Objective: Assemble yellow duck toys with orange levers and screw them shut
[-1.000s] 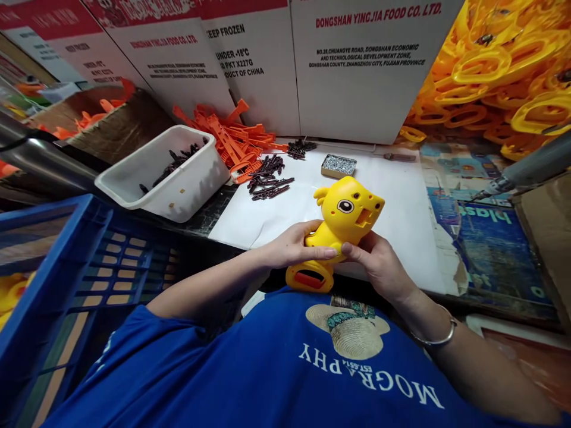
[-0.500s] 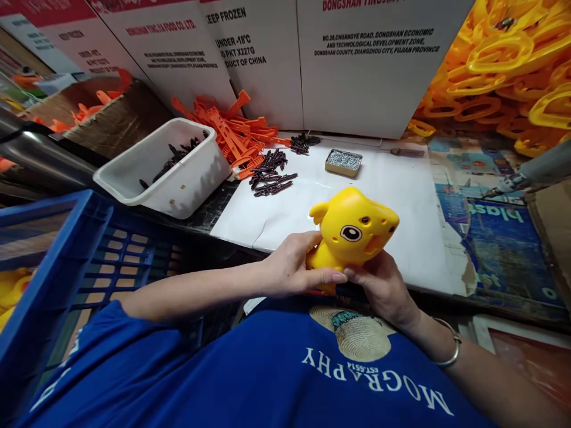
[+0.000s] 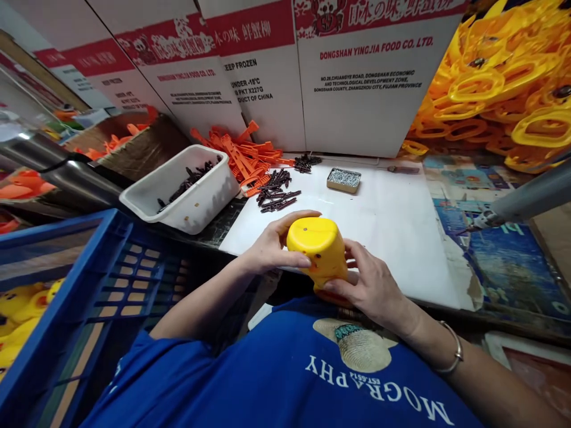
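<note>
Both hands hold a yellow plastic toy animal (image 3: 317, 249) at the near edge of the white sheet (image 3: 392, 226), close to my chest. Its rounded back faces the camera, and its face is turned away. My left hand (image 3: 270, 249) wraps the toy's left side, with the thumb on its front. My right hand (image 3: 372, 285) cups it from the right and below, fingers closed around it. A metal bangle (image 3: 450, 353) sits on my right wrist.
A white tub (image 3: 178, 190) of dark pins stands at the left, with loose dark pins (image 3: 274, 193) and orange plastic parts (image 3: 247, 151) behind. A small tin of screws (image 3: 342, 179) lies further back. A blue crate (image 3: 89, 291) is at the left, yellow parts (image 3: 495, 89) are piled at the right, and a powered screwdriver (image 3: 517, 205) hangs nearby.
The toy has been turned in my hands: its face and eye showed before, and now its back faces me. It has also come a little lower and to the left.
</note>
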Available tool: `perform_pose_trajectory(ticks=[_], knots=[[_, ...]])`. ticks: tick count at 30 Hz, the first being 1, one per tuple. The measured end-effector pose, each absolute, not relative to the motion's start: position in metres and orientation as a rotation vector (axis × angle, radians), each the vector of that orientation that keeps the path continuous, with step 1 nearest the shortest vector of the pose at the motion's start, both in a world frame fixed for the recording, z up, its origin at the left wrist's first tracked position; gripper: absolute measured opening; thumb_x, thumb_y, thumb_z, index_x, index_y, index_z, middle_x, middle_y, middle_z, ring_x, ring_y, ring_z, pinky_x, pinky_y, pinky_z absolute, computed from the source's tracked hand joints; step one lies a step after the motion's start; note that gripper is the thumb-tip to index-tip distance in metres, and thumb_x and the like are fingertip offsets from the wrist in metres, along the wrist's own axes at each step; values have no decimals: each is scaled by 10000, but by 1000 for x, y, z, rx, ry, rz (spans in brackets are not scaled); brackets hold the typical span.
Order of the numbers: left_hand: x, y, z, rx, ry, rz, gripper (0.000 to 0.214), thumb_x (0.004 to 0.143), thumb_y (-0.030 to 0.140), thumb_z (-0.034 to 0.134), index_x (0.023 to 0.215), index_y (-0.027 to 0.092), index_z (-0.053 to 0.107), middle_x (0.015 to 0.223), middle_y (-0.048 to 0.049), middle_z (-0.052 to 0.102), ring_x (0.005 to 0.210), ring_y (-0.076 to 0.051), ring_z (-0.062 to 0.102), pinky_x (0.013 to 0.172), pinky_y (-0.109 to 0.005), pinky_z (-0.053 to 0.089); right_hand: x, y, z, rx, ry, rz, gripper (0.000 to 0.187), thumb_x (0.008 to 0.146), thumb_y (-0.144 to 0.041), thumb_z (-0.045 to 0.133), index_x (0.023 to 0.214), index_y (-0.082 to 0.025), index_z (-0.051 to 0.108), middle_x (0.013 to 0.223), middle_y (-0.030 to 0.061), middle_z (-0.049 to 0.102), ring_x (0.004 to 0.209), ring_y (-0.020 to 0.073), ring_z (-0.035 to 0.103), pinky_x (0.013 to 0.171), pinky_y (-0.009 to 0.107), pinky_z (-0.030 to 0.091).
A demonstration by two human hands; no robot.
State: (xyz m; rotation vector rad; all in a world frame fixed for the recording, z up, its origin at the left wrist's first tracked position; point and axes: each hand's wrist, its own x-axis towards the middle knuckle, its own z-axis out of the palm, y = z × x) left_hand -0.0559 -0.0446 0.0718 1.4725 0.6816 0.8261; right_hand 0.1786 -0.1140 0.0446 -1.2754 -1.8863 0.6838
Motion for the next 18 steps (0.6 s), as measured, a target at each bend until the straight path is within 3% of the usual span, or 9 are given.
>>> perform_pose_trajectory(ticks=[2,5,8,14,18], knots=[[-53,-56,73,1554,717,848,877,583,499,949,1351,240,613,1205,-82,679,1115,-276,641,992,-372,503,180,-114,48,-1130,-1882,612,827,845,-771,629,1404,-172,517,1220,176,693,1051,321,704,888,498,603],[-43,-74,73,1720,734,941,810,596,531,937,1279,224,630,1183,-85,652,1081,-272,629,974,-380,499,179,-117,56,-997,-1866,562,816,909,-812,447,1438,-195,520,1298,177,659,1181,329,655,999,505,565],[-33,-88,72,1825,722,1003,808,609,570,923,1261,226,593,1150,-84,641,1033,-261,626,940,-384,504,174,-121,61,-993,-1842,512,735,964,-778,333,1367,-210,570,1244,158,662,1123,315,658,971,492,562],[-21,-100,67,1995,650,1111,747,671,547,894,1239,230,525,994,-42,602,831,-189,585,740,-329,492,167,-130,52,-928,-1815,404,425,1045,-507,364,1272,-207,562,1053,107,617,915,262,621,807,448,550],[-13,-97,63,1929,768,1061,725,653,611,874,1168,227,537,939,-17,580,779,-170,559,707,-324,466,169,-122,47,-984,-1765,453,417,1029,-517,372,1208,-210,590,998,86,604,858,249,611,772,442,542]])
